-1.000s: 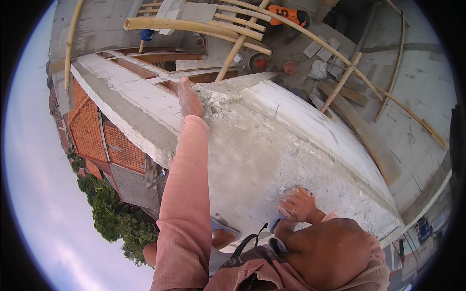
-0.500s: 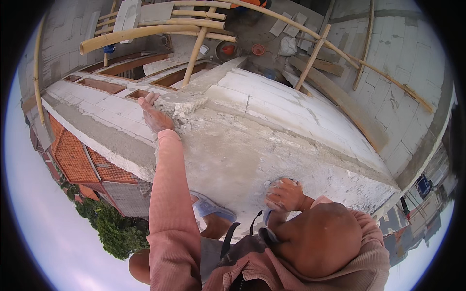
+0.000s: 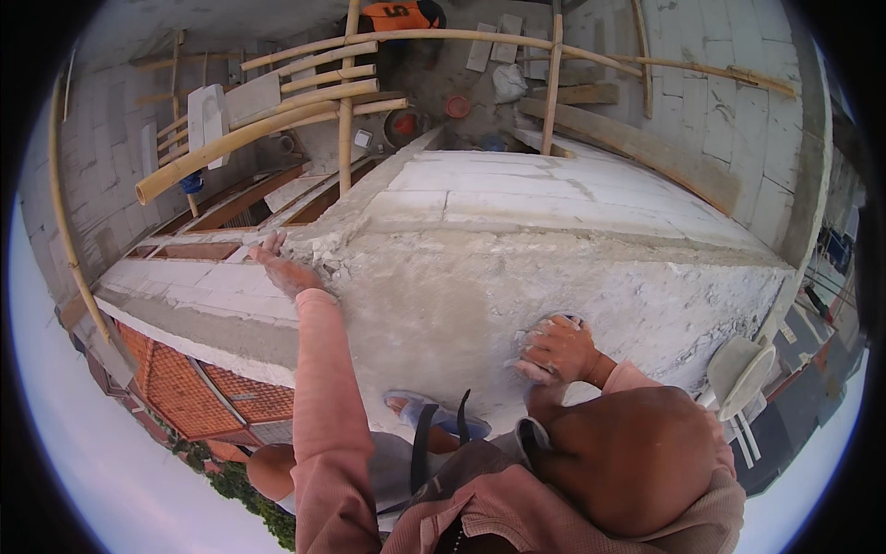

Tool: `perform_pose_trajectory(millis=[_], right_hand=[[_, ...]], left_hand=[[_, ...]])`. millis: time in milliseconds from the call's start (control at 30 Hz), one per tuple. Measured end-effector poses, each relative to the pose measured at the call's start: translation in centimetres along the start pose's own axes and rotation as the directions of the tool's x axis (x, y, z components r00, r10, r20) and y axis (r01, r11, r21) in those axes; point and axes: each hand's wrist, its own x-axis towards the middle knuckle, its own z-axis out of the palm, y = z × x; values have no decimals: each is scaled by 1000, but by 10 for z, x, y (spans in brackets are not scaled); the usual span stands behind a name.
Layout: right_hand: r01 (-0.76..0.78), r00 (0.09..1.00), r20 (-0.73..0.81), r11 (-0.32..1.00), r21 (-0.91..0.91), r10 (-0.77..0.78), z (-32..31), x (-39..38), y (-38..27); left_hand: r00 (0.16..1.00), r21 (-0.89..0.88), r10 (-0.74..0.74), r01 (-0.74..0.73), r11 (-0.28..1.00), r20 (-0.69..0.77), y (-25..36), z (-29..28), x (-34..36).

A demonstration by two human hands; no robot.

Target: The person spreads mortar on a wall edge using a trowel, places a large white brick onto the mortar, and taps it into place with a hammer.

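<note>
My left arm reaches out to the far left corner of a concrete ledge (image 3: 434,295). There my left hand (image 3: 288,270) is open, fingers stretched out, beside a crumbly lump of mortar (image 3: 325,254). Low over the ledge is my right hand (image 3: 558,349), its fingers bent and powdered with grey dust. They curl over something dark-edged that is mostly hidden beneath them, and I cannot make it out. One of my feet, in a blue-grey sandal (image 3: 425,408), stands on the ledge between my arms.
Bamboo poles (image 3: 258,115) cross the drop beyond the ledge. White block walls (image 3: 554,189) run off it. Below are a red bucket (image 3: 458,106), a white sack (image 3: 508,83) and a person in an orange shirt (image 3: 401,15). Tiled roofs (image 3: 185,388) lie to the left.
The view has turned and shifted, bringing more of the person in orange into sight. My left hand stays by the mortar lump; my right stays curled low over the ledge.
</note>
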Motion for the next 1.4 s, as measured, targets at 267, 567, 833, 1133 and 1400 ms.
perform_pose_trajectory(millis=[267,567,833,1133,1400], right_hand=[[-434,874,-144,878,201,465,-119,144,56],[-493,659,238,649,-579,713,-109,259,255],[-643,600,262,650,-406,756,-49,264,285],[-606,641,321,717,-345,697,-17,246,302],[-620,649,322,725,-300,689,-11,233,316]], left_hand=[[999,3,9,-9,1000,-44,-1,-12,3],[996,28,80,-79,996,-25,-15,-10,13],[997,92,62,-59,994,-37,-4,-5,8],[997,34,67,-66,997,-35,-9,-4,11],[995,27,80,-78,997,-52,-7,-4,9]])
